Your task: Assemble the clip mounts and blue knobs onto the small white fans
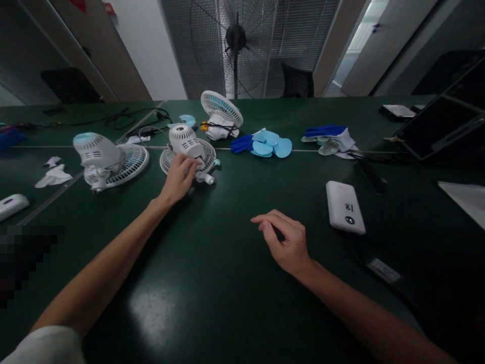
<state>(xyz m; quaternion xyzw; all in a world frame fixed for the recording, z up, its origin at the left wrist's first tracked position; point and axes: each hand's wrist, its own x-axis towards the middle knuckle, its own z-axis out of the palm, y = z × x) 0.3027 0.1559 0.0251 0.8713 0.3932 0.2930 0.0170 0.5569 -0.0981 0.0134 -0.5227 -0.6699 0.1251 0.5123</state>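
Observation:
My left hand (pixel 179 174) has its fingers closed on the near end of a small white fan (pixel 185 144). This fan lies face down on its round grille, motor housing up, with a short white stub sticking out at its front. What the fingertips grip exactly is partly hidden. Over the bare table, my right hand (pixel 286 240) is held with thumb and forefinger drawn together, and I see nothing between them. Left of the held fan, a second white fan (pixel 100 156) rests on its grille. Behind it, a third fan (pixel 222 116) leans with its grille tilted up.
Light-blue fan blades (pixel 272 144) lie beside blue-and-white gloves (pixel 329 136) at the back of the green table (pixel 212 263). A white power bank (pixel 344 206) marked 81 is on the right, near a cable. Crumpled tissues (pixel 53 176) lie on the left.

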